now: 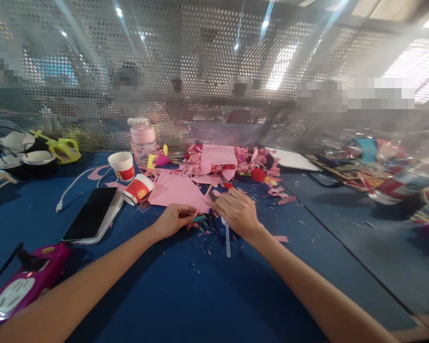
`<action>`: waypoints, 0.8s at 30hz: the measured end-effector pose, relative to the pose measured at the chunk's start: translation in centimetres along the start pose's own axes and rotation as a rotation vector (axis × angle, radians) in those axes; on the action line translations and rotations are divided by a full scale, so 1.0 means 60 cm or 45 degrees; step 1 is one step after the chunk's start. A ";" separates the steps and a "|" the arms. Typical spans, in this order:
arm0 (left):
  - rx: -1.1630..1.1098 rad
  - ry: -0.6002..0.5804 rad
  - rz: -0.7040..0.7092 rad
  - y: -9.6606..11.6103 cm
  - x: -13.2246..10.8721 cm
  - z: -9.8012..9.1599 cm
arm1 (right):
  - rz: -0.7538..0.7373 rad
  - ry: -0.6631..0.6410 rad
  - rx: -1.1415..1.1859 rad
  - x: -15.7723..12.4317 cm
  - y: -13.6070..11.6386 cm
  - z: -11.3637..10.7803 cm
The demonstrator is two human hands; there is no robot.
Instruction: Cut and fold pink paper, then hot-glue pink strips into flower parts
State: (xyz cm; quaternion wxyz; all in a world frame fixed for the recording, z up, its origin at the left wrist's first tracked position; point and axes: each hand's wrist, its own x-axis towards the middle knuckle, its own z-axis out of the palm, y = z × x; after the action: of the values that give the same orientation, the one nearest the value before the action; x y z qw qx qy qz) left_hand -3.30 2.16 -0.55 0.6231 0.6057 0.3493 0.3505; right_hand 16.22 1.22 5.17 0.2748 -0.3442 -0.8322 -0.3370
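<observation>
My left hand (177, 221) is closed, its thumb and fingertips pinched near a thin pink strip (197, 211) and small teal pieces (199, 219). What exactly the fingertips hold is too small to make out. Beside it, my right hand (239, 212) is curled, palm down, with its grip hidden under the knuckles. A grey blade-like piece (212, 196) and a red part (228, 186) show by its fingers. From beneath that hand a translucent white stick (228, 242) juts toward me, near a dark blue curved thing (215, 227). Pink paper (177, 188) lies just beyond both hands.
Pink cutouts (191, 164) are heaped behind the paper. To the left are two paper cups (121, 166), a bottle (143, 143), a phone (91, 214) and a purple power strip (43, 269). A plastic container (396, 183) lies right; a perforated screen (207, 62) closes the back.
</observation>
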 end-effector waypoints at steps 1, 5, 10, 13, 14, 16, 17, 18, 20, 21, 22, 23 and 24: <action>0.000 0.007 0.006 0.000 0.000 0.000 | 0.049 -0.001 0.020 -0.001 0.002 -0.004; -0.001 0.039 -0.001 -0.001 0.000 -0.002 | 0.297 -0.122 0.006 -0.002 0.021 -0.022; -0.047 0.059 0.015 -0.002 0.000 -0.003 | 0.802 -0.513 0.047 -0.007 0.053 -0.040; -0.055 0.069 0.009 0.000 0.000 -0.002 | 0.839 -0.889 0.222 -0.018 0.061 -0.046; -0.059 0.073 0.004 0.001 0.000 -0.002 | 0.828 -1.008 0.275 -0.022 0.061 -0.048; -0.064 0.076 0.001 0.002 -0.001 -0.002 | 0.816 -1.169 0.339 -0.027 0.057 -0.052; -0.064 0.081 0.003 0.003 -0.001 -0.002 | 0.806 -1.207 0.355 -0.029 0.054 -0.054; -0.061 0.090 0.010 0.002 0.000 -0.003 | 0.794 -1.221 0.360 -0.030 0.051 -0.055; -0.055 0.118 0.034 0.001 0.000 -0.004 | 0.747 -1.207 0.369 -0.032 0.045 -0.057; -0.053 0.134 0.049 0.000 0.001 -0.005 | 0.720 -1.181 0.365 -0.033 0.042 -0.057; -0.048 0.150 0.062 0.000 0.001 -0.006 | 0.697 -1.148 0.354 -0.036 0.039 -0.056; -0.037 0.164 0.073 -0.001 0.001 -0.006 | 0.679 -1.112 0.337 -0.040 0.036 -0.054; -0.020 0.176 0.082 -0.001 0.002 -0.007 | 0.664 -1.075 0.316 -0.045 0.033 -0.051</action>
State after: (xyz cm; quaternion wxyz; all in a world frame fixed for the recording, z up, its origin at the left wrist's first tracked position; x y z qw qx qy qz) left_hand -3.59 2.45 -0.63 0.5905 0.5863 0.3690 0.4140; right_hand 20.06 -1.05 5.94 0.0283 -0.6112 -0.7909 0.0124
